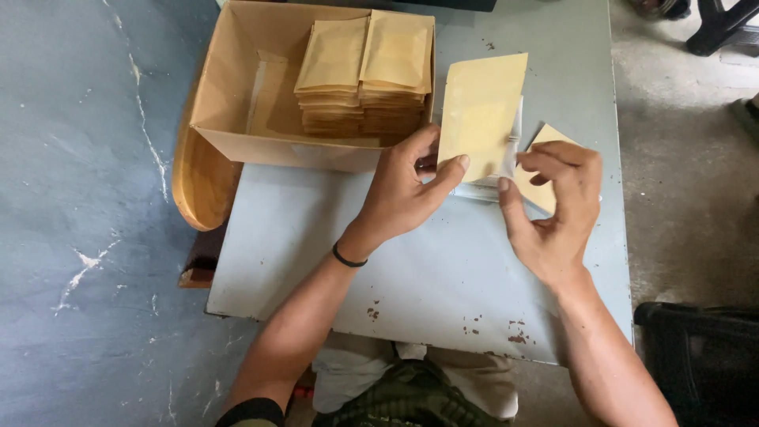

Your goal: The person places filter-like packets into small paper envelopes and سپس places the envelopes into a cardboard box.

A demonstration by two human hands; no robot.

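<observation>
Pouch (480, 111) upright between left hand (402, 192) and, seemingly, right hand (553, 207).

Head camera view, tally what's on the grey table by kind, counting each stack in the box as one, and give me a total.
Cardboard box: 1
Stacks of tan pouches in the box: 2
Loose tan pouches outside the box: 2, one held upright by the left hand, one lying flat behind the right hand
Total: 5

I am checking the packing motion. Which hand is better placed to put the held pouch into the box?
Probably the left hand: it already pinches the kraft pouch and is next to the cardboard box. The right hand is farther away, by another pouch.
</observation>
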